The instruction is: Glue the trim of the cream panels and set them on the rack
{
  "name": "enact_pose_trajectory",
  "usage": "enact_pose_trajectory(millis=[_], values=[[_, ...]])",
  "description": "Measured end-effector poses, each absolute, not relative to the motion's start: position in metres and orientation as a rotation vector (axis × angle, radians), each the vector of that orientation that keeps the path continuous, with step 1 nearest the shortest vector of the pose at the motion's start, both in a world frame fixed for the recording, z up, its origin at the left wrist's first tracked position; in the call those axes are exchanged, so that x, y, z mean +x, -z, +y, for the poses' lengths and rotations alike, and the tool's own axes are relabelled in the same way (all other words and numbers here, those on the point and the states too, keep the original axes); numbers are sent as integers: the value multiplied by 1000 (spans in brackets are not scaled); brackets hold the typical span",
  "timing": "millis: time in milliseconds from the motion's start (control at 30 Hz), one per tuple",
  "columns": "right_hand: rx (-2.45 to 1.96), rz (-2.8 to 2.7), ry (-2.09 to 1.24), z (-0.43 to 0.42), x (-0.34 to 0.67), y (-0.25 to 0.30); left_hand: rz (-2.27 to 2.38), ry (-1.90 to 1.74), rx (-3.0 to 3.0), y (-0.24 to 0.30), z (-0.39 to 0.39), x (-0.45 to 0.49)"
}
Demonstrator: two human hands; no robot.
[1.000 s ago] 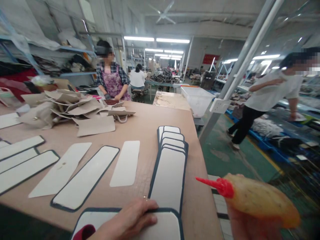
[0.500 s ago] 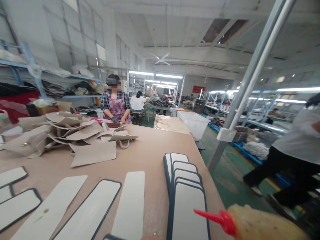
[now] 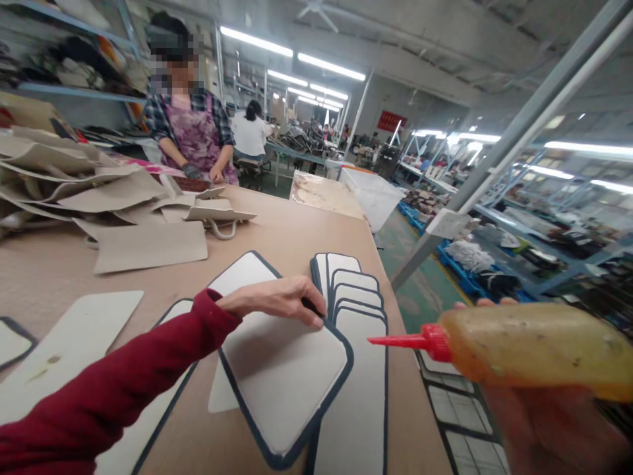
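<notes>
Pinched between the thumb and fingers of my left hand (image 3: 284, 300) is the edge of a white panel with a dark blue border (image 3: 287, 376). The panel is held at a slant above the table, overlapping a fanned stack of similar bordered panels (image 3: 353, 382) on its right. My right hand (image 3: 554, 415) is wrapped round a glue bottle (image 3: 539, 343), a squeeze bottle with yellowish contents and a red pointed nozzle. The bottle lies nearly level, its nozzle towards the stack. To the left, a plain white strip (image 3: 93, 336) with a brown stain lies flat.
A heap of beige bag pieces (image 3: 113, 191) covers the table's far left. Across the table (image 3: 277, 224) stands a person in a purple apron (image 3: 192, 132). A white bin (image 3: 370, 194) stands beyond the far end, and a slanting metal post (image 3: 475, 178) rises at the right.
My left hand has come into view holding the bordered panel. The glue bottle has moved up and levelled, with my right hand now visible. The view has tilted down; the walking person at right is gone.
</notes>
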State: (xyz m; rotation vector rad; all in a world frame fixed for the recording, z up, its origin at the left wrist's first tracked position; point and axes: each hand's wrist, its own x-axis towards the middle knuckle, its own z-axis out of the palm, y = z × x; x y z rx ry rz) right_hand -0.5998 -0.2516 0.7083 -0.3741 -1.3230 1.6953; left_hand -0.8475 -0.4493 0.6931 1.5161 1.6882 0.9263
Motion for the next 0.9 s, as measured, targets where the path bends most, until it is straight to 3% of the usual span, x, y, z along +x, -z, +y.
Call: enact_pose_trajectory(millis=[567, 900], values=[[-96, -1507, -1778, -216, -608, -701, 1315, -680, 1469, -748, -421, -797], [74, -1607, -1735, -214, -610, -701, 1257, -634, 1477, -748, -415, -794]])
